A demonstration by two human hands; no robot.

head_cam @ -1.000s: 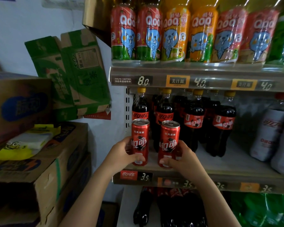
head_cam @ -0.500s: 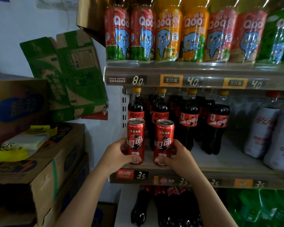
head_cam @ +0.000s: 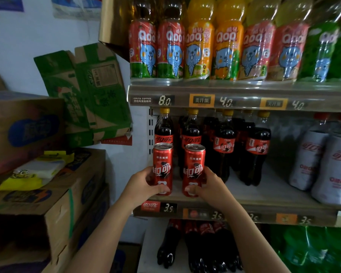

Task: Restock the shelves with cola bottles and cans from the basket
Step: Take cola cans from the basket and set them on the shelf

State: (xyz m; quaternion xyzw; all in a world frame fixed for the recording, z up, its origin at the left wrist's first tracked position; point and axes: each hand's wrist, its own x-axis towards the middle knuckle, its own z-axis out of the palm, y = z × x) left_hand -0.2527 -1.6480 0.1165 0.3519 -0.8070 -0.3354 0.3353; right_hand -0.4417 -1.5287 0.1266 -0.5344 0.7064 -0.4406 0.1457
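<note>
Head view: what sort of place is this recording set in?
Most likely a small shop's drinks aisle: price tags on the shelf edges, rows of juice bottles and cola bottles facing out, and stock cartons stacked at the left.

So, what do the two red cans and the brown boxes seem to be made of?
The slim red cola cans, left and right, look like thin metal, probably aluminium: silvery rimmed lids, glossy printed sides. The stacked brown boxes look like matte corrugated cardboard: creased flaps, raw edges.
</note>
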